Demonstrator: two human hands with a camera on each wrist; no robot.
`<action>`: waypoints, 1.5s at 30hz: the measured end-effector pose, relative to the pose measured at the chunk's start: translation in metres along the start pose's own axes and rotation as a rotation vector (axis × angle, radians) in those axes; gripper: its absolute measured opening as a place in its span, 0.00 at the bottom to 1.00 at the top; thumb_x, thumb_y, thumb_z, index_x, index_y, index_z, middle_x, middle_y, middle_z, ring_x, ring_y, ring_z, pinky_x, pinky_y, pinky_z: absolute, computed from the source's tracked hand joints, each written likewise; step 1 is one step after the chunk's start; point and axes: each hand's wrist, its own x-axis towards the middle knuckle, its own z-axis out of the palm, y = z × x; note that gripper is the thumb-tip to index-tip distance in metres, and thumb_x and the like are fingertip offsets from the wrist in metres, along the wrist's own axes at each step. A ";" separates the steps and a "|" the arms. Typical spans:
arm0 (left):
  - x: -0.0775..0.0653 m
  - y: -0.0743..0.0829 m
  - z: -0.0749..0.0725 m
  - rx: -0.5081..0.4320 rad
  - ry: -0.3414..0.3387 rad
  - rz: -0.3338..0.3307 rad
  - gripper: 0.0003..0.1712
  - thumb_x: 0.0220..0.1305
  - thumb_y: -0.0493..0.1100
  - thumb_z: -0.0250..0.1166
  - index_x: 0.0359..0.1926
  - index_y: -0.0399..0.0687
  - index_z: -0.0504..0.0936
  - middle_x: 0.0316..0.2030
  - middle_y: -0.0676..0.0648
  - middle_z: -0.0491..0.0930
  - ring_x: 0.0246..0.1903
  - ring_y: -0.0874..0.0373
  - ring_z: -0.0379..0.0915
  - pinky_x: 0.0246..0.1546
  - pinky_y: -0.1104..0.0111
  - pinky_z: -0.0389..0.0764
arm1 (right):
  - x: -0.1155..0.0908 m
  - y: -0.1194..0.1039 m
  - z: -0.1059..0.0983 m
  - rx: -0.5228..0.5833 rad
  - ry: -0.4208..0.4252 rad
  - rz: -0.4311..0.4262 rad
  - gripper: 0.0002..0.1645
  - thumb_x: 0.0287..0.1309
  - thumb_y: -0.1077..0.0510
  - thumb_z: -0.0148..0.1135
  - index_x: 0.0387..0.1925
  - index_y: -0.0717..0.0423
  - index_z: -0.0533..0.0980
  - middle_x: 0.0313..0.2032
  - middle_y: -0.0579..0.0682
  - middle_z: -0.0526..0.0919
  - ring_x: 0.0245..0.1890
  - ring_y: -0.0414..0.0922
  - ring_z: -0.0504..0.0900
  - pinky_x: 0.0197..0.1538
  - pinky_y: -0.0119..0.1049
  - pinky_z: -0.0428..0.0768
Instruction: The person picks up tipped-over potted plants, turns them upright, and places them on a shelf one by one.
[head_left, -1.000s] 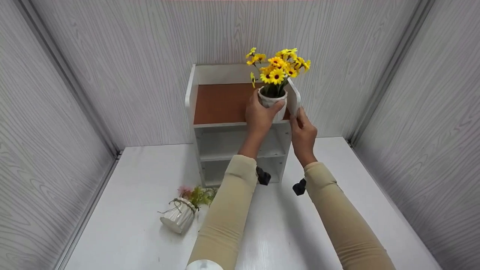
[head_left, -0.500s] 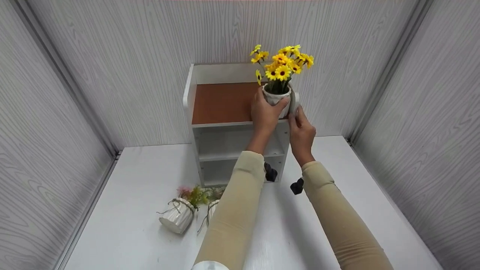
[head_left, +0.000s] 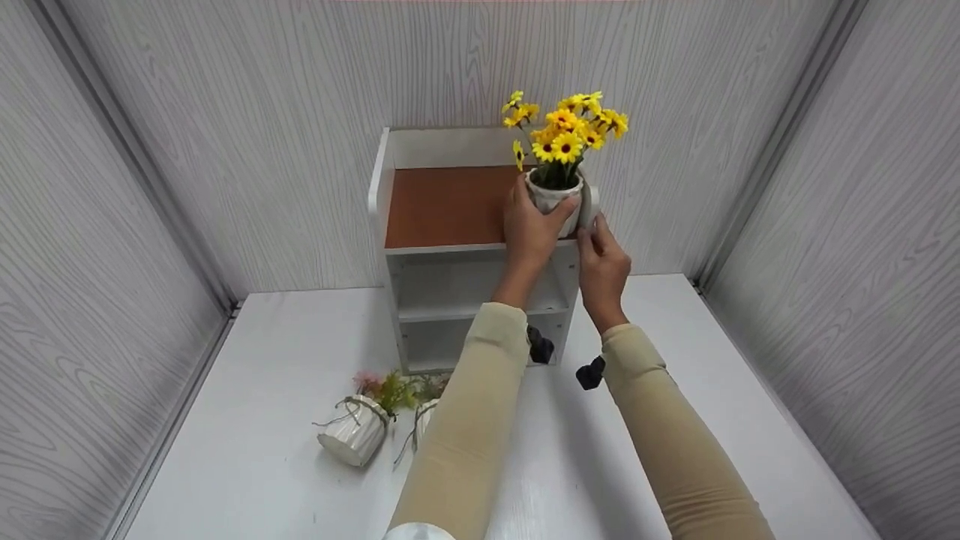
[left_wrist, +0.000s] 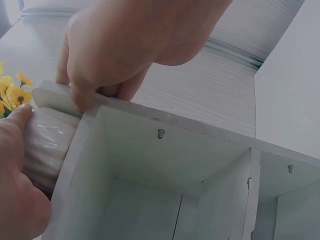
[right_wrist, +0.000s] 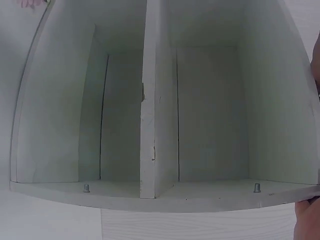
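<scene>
A white ribbed flowerpot point(head_left: 553, 199) of yellow daisy-like flowers point(head_left: 564, 144) stands upright at the front right corner of the shelf unit's brown top point(head_left: 446, 206). My left hand point(head_left: 529, 231) grips it from the left and front, thumb across its front. Close beside it, my right hand point(head_left: 604, 276) pinches the low front part of the right side panel point(head_left: 595, 201). In the left wrist view, the pot point(left_wrist: 47, 145) sits against that panel, with the right hand's fingers bent over the board's edge. The right wrist view mostly shows the shelf compartments point(right_wrist: 210, 115).
On the white table point(head_left: 255, 375), a white pot point(head_left: 354, 431) with twine and pink-green flowers lies tipped over. Another twine-tied pot point(head_left: 424, 417) is partly hidden behind the left sleeve. Grey wood-grain walls point(head_left: 300, 150) enclose the back and sides.
My left hand has moved the flowerpot slightly right, up against the side panel; over the last half second it has hardly moved. The right hand stays at the panel.
</scene>
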 end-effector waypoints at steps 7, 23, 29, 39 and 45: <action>-0.002 -0.002 -0.007 -0.054 -0.040 0.022 0.52 0.60 0.59 0.72 0.76 0.47 0.56 0.70 0.44 0.63 0.68 0.55 0.63 0.71 0.61 0.65 | -0.001 0.001 0.000 0.039 -0.016 0.031 0.30 0.72 0.51 0.59 0.71 0.50 0.68 0.60 0.53 0.82 0.58 0.41 0.82 0.59 0.41 0.81; -0.062 -0.010 -0.066 -0.127 -0.013 0.061 0.53 0.61 0.59 0.72 0.78 0.48 0.54 0.75 0.43 0.57 0.75 0.49 0.55 0.73 0.59 0.63 | 0.003 -0.004 0.000 0.090 -0.017 0.038 0.27 0.70 0.53 0.62 0.68 0.48 0.73 0.61 0.51 0.81 0.61 0.41 0.80 0.61 0.37 0.79; -0.083 -0.010 -0.087 -0.088 -0.020 0.077 0.53 0.60 0.63 0.71 0.78 0.52 0.56 0.75 0.48 0.57 0.74 0.52 0.56 0.72 0.54 0.64 | 0.002 -0.008 0.000 0.080 -0.022 0.058 0.26 0.71 0.53 0.61 0.68 0.49 0.73 0.62 0.51 0.80 0.62 0.40 0.79 0.61 0.37 0.79; -0.117 -0.028 -0.129 -0.045 0.024 0.052 0.53 0.60 0.63 0.71 0.78 0.51 0.56 0.73 0.47 0.60 0.73 0.52 0.58 0.72 0.52 0.64 | 0.002 0.000 -0.003 0.098 -0.044 0.121 0.27 0.72 0.54 0.60 0.70 0.51 0.70 0.66 0.52 0.76 0.66 0.42 0.75 0.65 0.38 0.76; -0.145 -0.053 -0.165 -0.008 0.055 -0.028 0.55 0.59 0.66 0.70 0.79 0.57 0.53 0.73 0.49 0.60 0.74 0.54 0.56 0.72 0.49 0.63 | 0.001 0.002 -0.003 0.115 -0.047 0.093 0.27 0.71 0.51 0.61 0.68 0.48 0.73 0.65 0.50 0.78 0.64 0.41 0.77 0.64 0.36 0.77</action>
